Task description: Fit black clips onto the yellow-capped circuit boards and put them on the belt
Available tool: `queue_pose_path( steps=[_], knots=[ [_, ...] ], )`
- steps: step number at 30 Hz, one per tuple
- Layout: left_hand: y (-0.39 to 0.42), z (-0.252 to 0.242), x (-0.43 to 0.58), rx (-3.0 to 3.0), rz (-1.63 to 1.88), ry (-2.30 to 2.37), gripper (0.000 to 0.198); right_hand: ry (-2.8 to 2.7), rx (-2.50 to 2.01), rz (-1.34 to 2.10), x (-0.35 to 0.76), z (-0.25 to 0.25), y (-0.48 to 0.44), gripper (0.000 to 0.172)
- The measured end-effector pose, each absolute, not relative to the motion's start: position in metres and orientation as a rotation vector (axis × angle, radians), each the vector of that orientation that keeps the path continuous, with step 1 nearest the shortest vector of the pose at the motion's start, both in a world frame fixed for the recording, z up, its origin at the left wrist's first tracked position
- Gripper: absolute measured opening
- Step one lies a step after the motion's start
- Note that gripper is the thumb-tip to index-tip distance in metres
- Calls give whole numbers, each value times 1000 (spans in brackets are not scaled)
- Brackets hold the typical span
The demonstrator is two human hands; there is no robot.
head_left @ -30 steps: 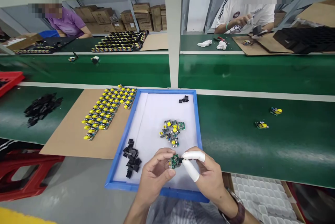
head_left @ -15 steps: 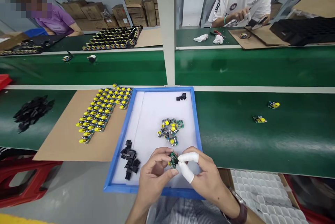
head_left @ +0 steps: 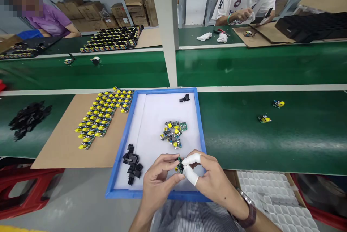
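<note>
My left hand [head_left: 158, 179] and my right hand [head_left: 208, 177] meet over the near end of a blue-rimmed white tray [head_left: 119, 167]. Both pinch one small green circuit board [head_left: 179, 165] between their fingertips. White finger cots cover my right thumb and forefinger. Just beyond the hands lies a small heap of boards with yellow parts [head_left: 173, 133]. A pile of small black parts [head_left: 132, 164] sits at the tray's near left, and a few more black parts [head_left: 184, 98] lie at its far end.
A cardboard sheet [head_left: 59, 148] left of the tray carries rows of yellow-topped boards [head_left: 104, 114]. Loose black pieces [head_left: 27, 118] lie far left, two boards [head_left: 268, 112] on the green belt at right. Two other people work at the far bench. A white cell tray [head_left: 273, 203] sits lower right.
The view has shifted, so the tray and hands sit a little further left and lower. My hands have drawn closer together on the board, which has turned edge-on between my fingertips.
</note>
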State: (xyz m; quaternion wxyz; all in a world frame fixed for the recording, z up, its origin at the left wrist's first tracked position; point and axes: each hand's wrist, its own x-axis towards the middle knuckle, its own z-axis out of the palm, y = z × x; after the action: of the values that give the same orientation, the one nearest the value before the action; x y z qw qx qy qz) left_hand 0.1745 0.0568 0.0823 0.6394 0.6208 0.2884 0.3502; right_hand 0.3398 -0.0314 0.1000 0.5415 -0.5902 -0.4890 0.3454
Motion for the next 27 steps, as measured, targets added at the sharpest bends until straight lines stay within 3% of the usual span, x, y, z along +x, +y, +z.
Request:
queue_pose_path(
  steps=[5, 10, 27],
  knots=[
    [56, 80, 177, 1394, 789, 678, 38, -1234, -1452, 761, 340, 104, -31, 19],
    [56, 78, 175, 1342, 755, 656, 39, -1190, -1379, 780, 342, 102, -32, 32],
    [53, 80, 178, 1405, 770, 688, 38, -1234, -1473, 748, 341, 106, -36, 27]
  ],
)
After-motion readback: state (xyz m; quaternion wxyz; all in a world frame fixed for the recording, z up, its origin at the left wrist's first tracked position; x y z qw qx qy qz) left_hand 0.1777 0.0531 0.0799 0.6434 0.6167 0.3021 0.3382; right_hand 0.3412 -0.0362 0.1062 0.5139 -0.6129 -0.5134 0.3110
